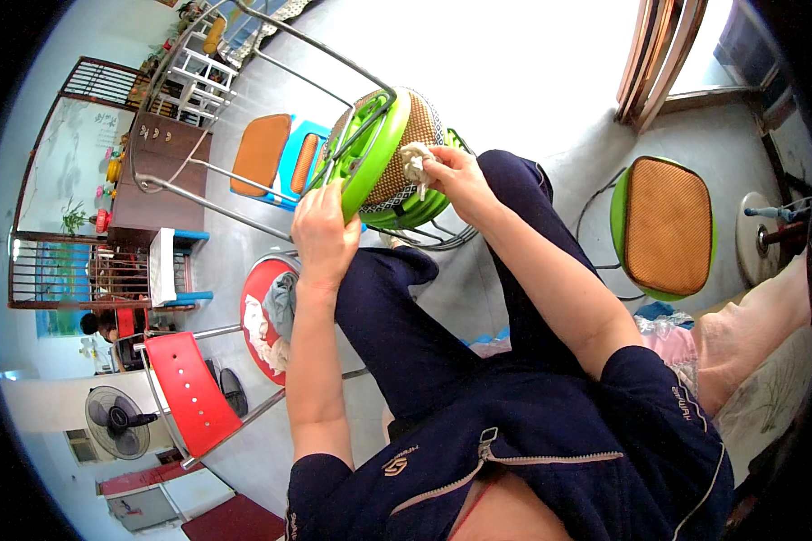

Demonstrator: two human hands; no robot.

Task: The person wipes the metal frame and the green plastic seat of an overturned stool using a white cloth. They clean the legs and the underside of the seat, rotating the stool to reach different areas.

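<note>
My left hand (pixel 326 230) grips the rim of a green plastic stool seat (pixel 387 155), tipped on its side with its ribbed underside facing left. Bent metal tube legs (pixel 311 44) stretch from that seat toward the upper left. Pinched in the fingers of my right hand (pixel 461 179) is a crumpled off-white cloth (pixel 417 166). It is held against or just above a brown woven seat cushion (pixel 426 115) with a patterned border. Under the cushion are several stacked green stool seats (pixel 406 215), between my knees. Whether the cushion belongs to the tipped stool, I cannot tell.
A red chair (pixel 193 392) at left has rags (pixel 281 304) on its seat. Beyond the stack is a blue stool (pixel 291 159). At right stand another green stool with a woven seat (pixel 670 226), a round white base (pixel 754 237) and another person's bare limb (pixel 751 331).
</note>
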